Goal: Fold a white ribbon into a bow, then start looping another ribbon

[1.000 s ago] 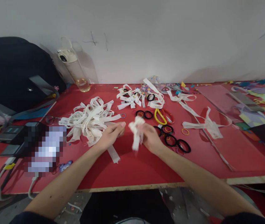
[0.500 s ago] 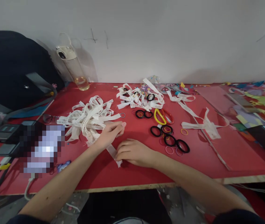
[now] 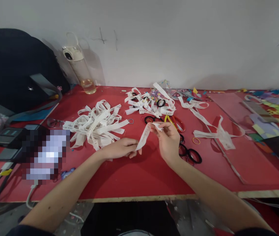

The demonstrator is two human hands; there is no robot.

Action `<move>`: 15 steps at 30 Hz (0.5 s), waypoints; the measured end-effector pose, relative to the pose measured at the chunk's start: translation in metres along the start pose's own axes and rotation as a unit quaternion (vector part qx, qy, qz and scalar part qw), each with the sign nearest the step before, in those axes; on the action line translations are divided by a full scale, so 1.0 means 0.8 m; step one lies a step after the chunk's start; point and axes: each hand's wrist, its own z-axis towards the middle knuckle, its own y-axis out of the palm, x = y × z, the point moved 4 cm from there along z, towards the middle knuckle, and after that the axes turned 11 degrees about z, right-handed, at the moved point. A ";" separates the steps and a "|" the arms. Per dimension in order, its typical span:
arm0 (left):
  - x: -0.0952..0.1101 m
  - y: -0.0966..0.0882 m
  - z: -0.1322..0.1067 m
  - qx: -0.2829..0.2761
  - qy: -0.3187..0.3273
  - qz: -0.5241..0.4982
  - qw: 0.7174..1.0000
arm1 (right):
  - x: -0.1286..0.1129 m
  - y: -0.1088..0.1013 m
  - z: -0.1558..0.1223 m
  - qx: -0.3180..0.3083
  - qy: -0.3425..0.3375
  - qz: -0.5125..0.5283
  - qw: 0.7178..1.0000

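My right hand (image 3: pixel 167 139) is raised above the table, thumb and fingers pinched on one end of a white ribbon (image 3: pixel 144 137). From there the strip slopes down and left to the fingertips of my left hand (image 3: pixel 122 148), whose fingers are curled at its lower end; their exact grip is partly hidden. Just behind my left hand lies a tangled heap of white printed ribbons (image 3: pixel 97 126). Black hair ties (image 3: pixel 194 156) are beside my right hand, which hides some of them.
Farther back are more ribbons (image 3: pixel 144 106), with red-and-yellow-handled scissors (image 3: pixel 177 123) in front. Loose ribbon (image 3: pixel 224 134) lies on the right. A bottle (image 3: pixel 85 75), dark bag (image 3: pixel 19 72) and cabled phone (image 3: pixel 47 155) occupy the left. Paper scraps (image 3: pixel 272 114) are at far right.
My right hand has lifted a ribbon off the table and moved up and right with it. My left hand has shifted slightly down, away from the ribbon heap.
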 end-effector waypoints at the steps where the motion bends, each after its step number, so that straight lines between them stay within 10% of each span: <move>1: 0.004 0.002 -0.002 -0.031 0.006 -0.009 0.999 | -0.002 -0.001 0.001 0.005 -0.023 -0.020 1.000; 6: 0.019 0.004 -0.012 -0.090 0.025 -0.093 0.991 | -0.014 0.013 -0.007 -0.102 -0.077 -0.146 0.981; 12: 0.023 -0.002 -0.015 -0.053 0.048 -0.142 0.987 | -0.003 0.038 -0.031 -0.418 -0.090 -0.266 0.864; 15: 0.026 -0.002 -0.017 -0.077 0.066 -0.131 0.986 | 0.004 0.032 -0.033 -0.419 -0.081 -0.281 0.860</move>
